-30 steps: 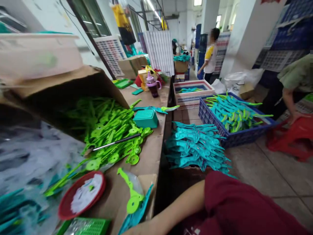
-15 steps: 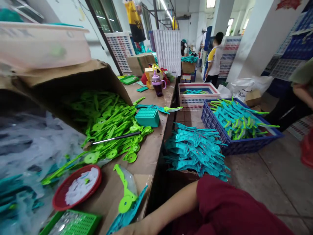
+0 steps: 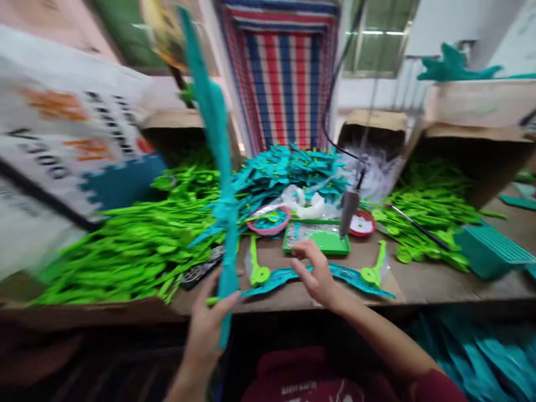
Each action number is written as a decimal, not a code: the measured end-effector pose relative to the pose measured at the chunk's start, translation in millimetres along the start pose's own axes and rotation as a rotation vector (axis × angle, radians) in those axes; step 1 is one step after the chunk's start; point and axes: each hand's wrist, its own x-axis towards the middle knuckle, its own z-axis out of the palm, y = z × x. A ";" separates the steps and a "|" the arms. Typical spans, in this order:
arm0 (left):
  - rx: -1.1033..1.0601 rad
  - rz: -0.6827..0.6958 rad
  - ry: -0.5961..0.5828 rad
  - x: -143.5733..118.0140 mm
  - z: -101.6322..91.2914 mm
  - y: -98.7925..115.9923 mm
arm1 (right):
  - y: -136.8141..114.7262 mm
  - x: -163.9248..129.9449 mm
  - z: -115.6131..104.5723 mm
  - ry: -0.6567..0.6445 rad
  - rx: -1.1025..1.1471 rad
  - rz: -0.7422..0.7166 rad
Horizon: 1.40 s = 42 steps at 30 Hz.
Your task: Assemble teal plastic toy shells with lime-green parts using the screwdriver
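— Gripping what, each hand?

— Left hand has its grip closed around the lower end of a long teal plastic piece, which stands nearly upright and rises above the counter towards the top of the frame. It is blurred, so its exact shape is hard to tell. Right hand holds nothing: its grip is open, fingers spread, hovering over the counter's front edge near the middle.

— What sits under the right hand?

— A flat teal part lies along the front edge, with a bright green piece resting at its left end and another green piece at its right. Whether the fingertips touch the teal part I cannot tell. Just behind the hand is a green tray.

— And around that?

— A pink-rimmed dish sits left of the tray and a red dish right of it. A grey tool hangs on a black cord over the tray's right end. Green parts are heaped at the left and at the right, a teal heap lies at the back, and a teal box stands near the right edge
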 end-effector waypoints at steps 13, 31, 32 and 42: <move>-1.394 -0.364 0.250 4.2 84.1 92.6 | -3.7 100.2 32.0 -0.226 0.136 0.310; -0.800 -0.150 -0.214 -68.2 153.4 46.9 | 87.5 51.8 -92.2 -1.165 -0.322 0.056; -0.773 -0.146 -0.215 -67.0 153.3 46.5 | 91.1 50.9 -92.9 -1.174 -0.317 0.054; -0.525 0.069 -0.207 -63.9 138.1 54.0 | 112.8 46.9 -87.8 -1.239 -0.387 0.031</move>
